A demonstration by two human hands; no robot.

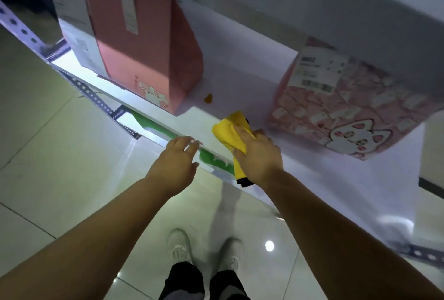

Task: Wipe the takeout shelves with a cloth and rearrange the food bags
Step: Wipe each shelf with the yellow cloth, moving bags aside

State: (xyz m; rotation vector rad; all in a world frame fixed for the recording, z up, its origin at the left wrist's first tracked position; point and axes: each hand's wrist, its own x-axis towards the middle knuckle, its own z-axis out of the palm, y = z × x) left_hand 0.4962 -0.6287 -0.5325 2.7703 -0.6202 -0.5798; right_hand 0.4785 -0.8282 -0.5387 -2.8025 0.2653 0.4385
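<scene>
Yellow cloth [231, 132] gripped by right hand [260, 156] on shelf [240, 71]

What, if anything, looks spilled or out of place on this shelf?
A small orange blob sits on the white shelf, beside the plain pink bag and just beyond the yellow cloth gripped by the right hand. It looks like a food spill, though blur hides what it is.
</scene>
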